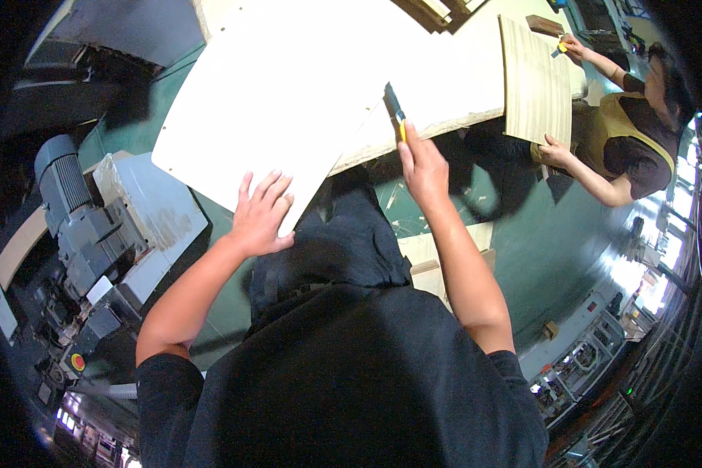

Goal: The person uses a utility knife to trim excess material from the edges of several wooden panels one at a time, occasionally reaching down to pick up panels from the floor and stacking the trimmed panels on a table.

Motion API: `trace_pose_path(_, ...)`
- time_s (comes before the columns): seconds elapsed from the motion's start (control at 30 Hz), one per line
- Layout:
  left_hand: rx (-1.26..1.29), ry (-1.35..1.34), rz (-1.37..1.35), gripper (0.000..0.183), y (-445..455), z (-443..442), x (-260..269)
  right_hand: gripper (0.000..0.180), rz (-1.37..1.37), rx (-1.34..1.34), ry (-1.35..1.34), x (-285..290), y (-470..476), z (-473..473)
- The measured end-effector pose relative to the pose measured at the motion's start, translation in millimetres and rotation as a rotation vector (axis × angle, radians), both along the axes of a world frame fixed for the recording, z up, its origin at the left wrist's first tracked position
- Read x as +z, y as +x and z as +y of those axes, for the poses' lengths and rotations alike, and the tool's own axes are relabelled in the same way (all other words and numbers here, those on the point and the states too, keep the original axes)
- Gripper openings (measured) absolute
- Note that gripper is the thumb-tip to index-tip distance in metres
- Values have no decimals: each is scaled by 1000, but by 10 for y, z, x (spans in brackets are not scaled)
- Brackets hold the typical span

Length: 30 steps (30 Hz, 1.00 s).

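Note:
A large pale board (257,117), overexposed to near white, lies before me with its corner pointing at my waist. My left hand (263,213) rests on that near corner, fingers spread over the surface and thumb along the edge. In my right hand (424,167) is a utility knife (393,104) with a dark blade and a bit of yellow on its handle. Its blade points away from me, over the pale surface near the board's right edge. Glare hides whether the tip touches anything.
At right, a co-worker (626,128) holds a wood-grained panel (537,82) and a yellow knife (560,49). A worktable edge (421,131) runs towards them. Machinery with a grey motor (64,172) stands left. Scraps and boards (430,275) lie on the green floor (538,234).

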<state>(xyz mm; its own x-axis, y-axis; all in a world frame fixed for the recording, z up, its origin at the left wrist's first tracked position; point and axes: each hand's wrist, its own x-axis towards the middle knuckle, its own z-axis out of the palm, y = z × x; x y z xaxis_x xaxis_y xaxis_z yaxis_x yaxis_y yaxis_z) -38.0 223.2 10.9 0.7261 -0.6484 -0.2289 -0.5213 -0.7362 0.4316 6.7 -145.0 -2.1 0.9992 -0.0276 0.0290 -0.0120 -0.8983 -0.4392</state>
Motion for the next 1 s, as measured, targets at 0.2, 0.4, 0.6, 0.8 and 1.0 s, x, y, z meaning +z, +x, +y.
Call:
trace_pose_path(0.2,-24,-22,-25,75,-14,35,-46,54,130,237,18,29,-675,276)
trace_pose_path(0.4,-33,-22,-22,76,6,23,-19,46,4,108,-63,-217,-202,23)
trace_pose_path(0.6,-22,-28,-18,74,10,32,-27,44,-104,-10,-45,73,344,-273)
trace_pose_path(0.8,-16,-44,-37,73,7,33,-13,49,24,195,-4,77,-302,127)
trace_pose_path(1.0,-27,-56,-57,74,2,39,-26,45,46,162,-44,-127,-350,124)
